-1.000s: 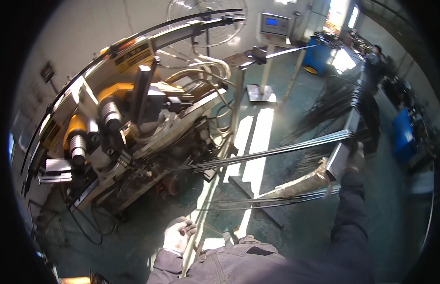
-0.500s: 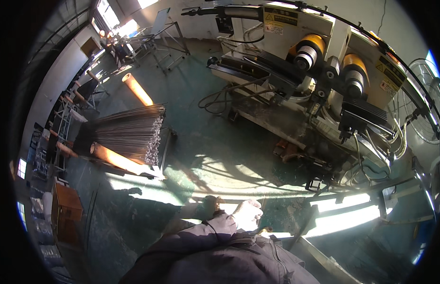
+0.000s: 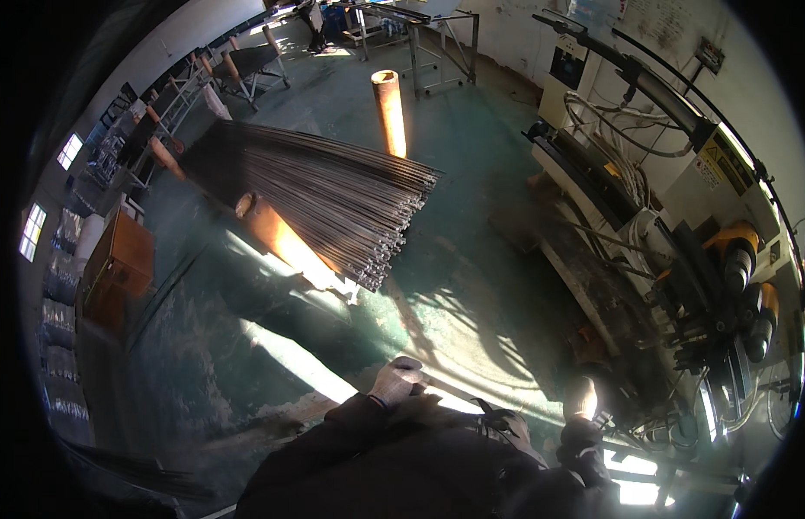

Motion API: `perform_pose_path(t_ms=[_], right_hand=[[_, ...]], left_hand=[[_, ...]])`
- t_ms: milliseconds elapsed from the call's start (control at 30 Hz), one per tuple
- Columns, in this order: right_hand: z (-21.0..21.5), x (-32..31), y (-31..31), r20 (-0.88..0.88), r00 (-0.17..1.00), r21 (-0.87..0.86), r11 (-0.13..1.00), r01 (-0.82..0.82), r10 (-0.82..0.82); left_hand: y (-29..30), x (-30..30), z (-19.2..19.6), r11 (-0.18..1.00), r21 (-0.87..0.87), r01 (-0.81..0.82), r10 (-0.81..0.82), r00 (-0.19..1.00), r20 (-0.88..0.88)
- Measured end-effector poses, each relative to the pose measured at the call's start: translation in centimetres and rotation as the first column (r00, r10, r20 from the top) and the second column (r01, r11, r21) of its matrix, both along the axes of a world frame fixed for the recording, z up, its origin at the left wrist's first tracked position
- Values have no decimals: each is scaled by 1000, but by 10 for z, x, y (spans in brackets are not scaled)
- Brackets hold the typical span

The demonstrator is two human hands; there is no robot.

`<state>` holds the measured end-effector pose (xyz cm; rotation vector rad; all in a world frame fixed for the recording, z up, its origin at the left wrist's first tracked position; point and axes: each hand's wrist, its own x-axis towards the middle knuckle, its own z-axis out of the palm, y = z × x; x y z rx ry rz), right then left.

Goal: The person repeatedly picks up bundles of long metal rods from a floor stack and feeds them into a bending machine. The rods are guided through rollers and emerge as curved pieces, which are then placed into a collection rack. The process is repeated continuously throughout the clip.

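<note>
My left hand (image 3: 398,381), in a pale glove, is in front of my body at the lower middle, its fingers curled in. Whether anything is inside them does not show. My right hand (image 3: 580,400) hangs out to the right beside the machine's base, bright in the sun; its fingers are too unclear to read. Ahead of me a large bundle of thin dark metal rods (image 3: 316,182) lies on a rack, its ends fanned toward me. Rusty orange tubes stand on either side of it, one upright (image 3: 389,117) and one leaning in view (image 3: 285,242). Neither hand touches the rods.
A machine (image 3: 718,251) with orange-and-steel rollers, hoses and cables fills the right side. A brown cabinet (image 3: 121,264) stands at the left, near wrapped stacks (image 3: 60,320). Metal frames (image 3: 420,52) stand at the back. Sunlit patches cross the green floor (image 3: 471,346).
My view has swung right-to-left across the room: the machine now sits farther right and the rod bundle nearer the middle. My hands, close together before, are now apart, the right one out to the side.
</note>
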<state>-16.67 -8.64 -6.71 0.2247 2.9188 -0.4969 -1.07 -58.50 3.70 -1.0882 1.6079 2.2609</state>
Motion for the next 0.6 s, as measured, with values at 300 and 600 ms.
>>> perform_pose_path(t_ms=[300, 600], right_hand=[[89, -160, -392, 2, 873, -273, 841, -468, 487], [45, -296, -713, 29, 593, -120, 592, -797, 805]], left_hand=[[-148, -5, 12, 847, 31, -530, 525, 845, 98], [-162, -33, -12, 715, -688, 121, -4, 986, 169]])
